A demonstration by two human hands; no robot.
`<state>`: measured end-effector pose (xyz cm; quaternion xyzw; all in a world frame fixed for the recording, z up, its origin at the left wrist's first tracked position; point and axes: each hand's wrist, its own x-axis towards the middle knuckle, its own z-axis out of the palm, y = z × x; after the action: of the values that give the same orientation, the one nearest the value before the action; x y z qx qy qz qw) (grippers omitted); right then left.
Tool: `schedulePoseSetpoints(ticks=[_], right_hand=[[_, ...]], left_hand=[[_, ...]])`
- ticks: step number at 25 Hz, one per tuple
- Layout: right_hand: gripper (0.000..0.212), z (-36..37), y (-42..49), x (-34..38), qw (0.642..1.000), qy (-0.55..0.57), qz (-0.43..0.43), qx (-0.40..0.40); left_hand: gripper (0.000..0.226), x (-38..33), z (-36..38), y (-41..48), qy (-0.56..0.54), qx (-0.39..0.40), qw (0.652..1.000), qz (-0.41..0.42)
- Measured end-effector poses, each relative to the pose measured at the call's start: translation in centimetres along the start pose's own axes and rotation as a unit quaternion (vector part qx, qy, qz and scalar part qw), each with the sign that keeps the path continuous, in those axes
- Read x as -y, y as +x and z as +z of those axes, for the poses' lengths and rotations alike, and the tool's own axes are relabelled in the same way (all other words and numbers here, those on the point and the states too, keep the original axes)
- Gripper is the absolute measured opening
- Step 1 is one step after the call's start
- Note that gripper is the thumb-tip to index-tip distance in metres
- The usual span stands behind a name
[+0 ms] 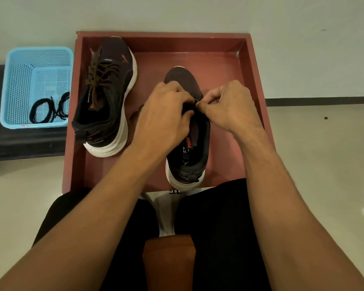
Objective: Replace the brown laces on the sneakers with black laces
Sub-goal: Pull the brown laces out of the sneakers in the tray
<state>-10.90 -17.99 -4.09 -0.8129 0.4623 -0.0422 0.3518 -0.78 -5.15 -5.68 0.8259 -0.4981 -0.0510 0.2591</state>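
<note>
Here, the left hand (pixel 168 108) is gripping the tongue of the knit, white-soled sneaker (pixel 185 80) standing mid-way in the walled red-brown tray (pixel 254 66), while the right hand (pixel 232 103) is pinching its eyelet edge. The other sneaker (pixel 114 97), with brown laces (pixel 101 74) threaded, is leaning near the left wall. Coiled black laces (pixel 48 110) are lying in the perforated blue basket (pixel 19 80).

Both arms are bare right up to the picture's edge. The left forearm (pixel 93 217) fills the seven o'clock corner and the right forearm (pixel 286 196) the five o'clock corner. Each narrows toward the wrist, and tendons stand out along the right one. The left hand (pixel 166 110) and the right hand (pixel 229 106) are bare too. At six o'clock a plain black garment (pixel 219 217) covers both thighs; whether it is trousers or shorts cannot be told.
</note>
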Motion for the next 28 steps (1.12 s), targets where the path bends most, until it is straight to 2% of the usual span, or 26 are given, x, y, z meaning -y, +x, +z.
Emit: schedulePoseSetpoints(ticks=[6, 9, 13, 19, 25, 28], right_hand=[[0.014, 0.3, -0.2, 0.3, 1.0, 0.019, -0.014, 0.013], [0.014, 0.3, -0.3, 0.3, 0.999, 0.021, -0.02, 0.021], [0.013, 0.3, -0.1, 0.1, 1.0, 0.028, -0.002, 0.011], [0.013, 0.0, 0.1, -0.3, 0.999, 0.031, 0.014, 0.008], [0.014, 0.3, 0.2, -0.2, 1.0, 0.025, 0.012, 0.008], [0.013, 0.3, 0.1, -0.2, 0.999, 0.035, 0.005, 0.007]], left_hand=[[0.022, 0.1, 0.6, 0.4, 0.039, -0.052, 0.997, -0.048], [0.015, 0.6, 0.8, 0.5, 0.04, -0.052, 0.996, -0.054], [0.005, 0.8, 0.8, 0.6, -0.007, -0.056, 0.996, -0.072], [0.009, 3.4, -1.2, 0.4, -0.046, -0.093, 0.985, -0.135], [0.022, 1.4, 0.2, 0.4, -0.022, -0.029, 0.999, -0.031], [0.024, 0.9, 1.0, 0.4, 0.022, -0.032, 0.999, -0.032]])
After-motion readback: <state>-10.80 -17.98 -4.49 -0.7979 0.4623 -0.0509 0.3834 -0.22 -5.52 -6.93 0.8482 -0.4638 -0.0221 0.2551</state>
